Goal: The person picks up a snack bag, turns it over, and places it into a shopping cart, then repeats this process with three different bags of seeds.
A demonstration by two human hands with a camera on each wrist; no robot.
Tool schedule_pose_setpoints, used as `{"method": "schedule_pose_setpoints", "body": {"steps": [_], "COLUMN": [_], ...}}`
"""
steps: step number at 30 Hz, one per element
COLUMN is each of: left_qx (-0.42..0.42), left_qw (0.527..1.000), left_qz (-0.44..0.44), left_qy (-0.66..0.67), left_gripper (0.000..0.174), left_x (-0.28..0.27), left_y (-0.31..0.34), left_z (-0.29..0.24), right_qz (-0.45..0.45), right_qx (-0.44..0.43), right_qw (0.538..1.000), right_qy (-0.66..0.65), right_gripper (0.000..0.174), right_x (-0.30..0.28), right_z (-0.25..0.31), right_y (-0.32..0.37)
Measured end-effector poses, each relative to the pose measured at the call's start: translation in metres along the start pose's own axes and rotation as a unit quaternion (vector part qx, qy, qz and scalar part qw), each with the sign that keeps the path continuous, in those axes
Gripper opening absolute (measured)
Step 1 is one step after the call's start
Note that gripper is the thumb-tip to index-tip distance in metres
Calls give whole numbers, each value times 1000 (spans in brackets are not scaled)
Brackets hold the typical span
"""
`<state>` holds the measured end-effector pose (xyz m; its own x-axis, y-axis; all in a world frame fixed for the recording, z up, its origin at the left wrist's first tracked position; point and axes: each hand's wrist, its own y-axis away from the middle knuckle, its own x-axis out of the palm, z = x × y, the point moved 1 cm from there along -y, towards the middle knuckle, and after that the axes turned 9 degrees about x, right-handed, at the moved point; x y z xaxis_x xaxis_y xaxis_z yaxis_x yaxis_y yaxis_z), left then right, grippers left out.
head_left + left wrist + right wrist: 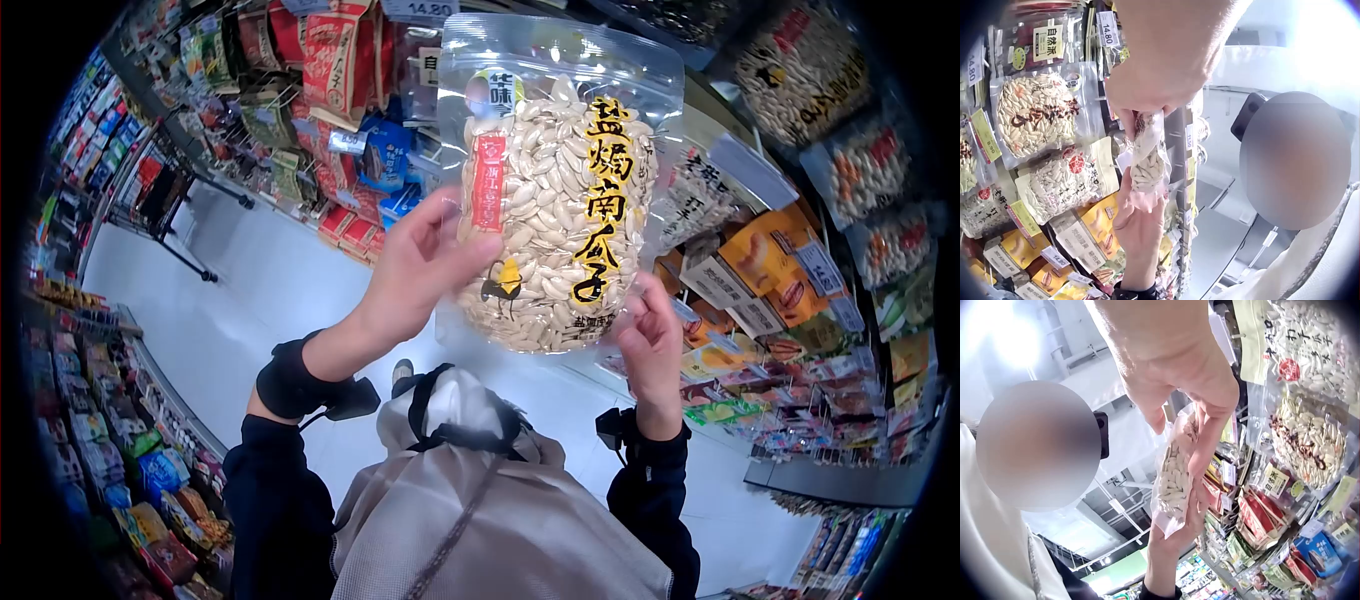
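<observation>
A clear bag of pale seeds point(560, 200) with black and yellow lettering is held upright, its printed front toward the head camera. My left hand point(415, 265) pinches its left edge, thumb on the front. At the lower right edge, my right hand point(650, 345) holds the bag with curled fingers. The left wrist view shows the bag point(1149, 164) edge-on between the left hand point(1160, 69) and the right hand point(1141, 231). In the right wrist view the bag point(1174, 481) is seen side-on, the right hand point(1191, 381) above and the left hand point(1175, 540) below.
Packaged snacks hang on racks with price tags point(820, 268) at the right and red bags point(340, 60) at the upper left. Another stocked shelf point(100, 440) runs along the left. A wheeled cart point(160, 190) stands on the pale floor point(240, 300).
</observation>
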<state>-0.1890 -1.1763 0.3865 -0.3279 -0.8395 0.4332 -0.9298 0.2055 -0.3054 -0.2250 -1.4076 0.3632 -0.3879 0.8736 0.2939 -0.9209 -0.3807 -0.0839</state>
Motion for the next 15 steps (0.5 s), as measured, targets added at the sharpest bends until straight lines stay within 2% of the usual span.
{"method": "schedule_pose_setpoints", "body": {"steps": [1, 2, 6, 10, 13, 15], "left_qx": [-3, -16, -16, 22, 1, 27], "left_qw": [1000, 999, 997, 994, 990, 986], "left_qz": [-14, -28, -76, -108, -127, -137], "left_qy": [4, 8, -23, -23, -56, -92], "left_gripper": [38, 37, 40, 45, 45, 46], "left_x": [-4, -9, -24, -39, -55, -67], "left_y": [1, 4, 15, 30, 46, 54], "left_z": [0, 1, -2, -16, -30, -33], "right_qz": [20, -36, -31, 16, 59, 83], "right_qx": [-1, 45, 65, 75, 71, 71], "right_qw": [1000, 998, 997, 997, 995, 993], "right_qy": [-1, 26, 6, 13, -24, -34], "right_gripper": [50, 51, 48, 42, 43, 46], "right_x": [0, 5, 24, 37, 56, 65], "right_z": [-5, -8, -19, -35, -44, -53], "right_y": [-4, -8, -33, -49, -62, -71]}}
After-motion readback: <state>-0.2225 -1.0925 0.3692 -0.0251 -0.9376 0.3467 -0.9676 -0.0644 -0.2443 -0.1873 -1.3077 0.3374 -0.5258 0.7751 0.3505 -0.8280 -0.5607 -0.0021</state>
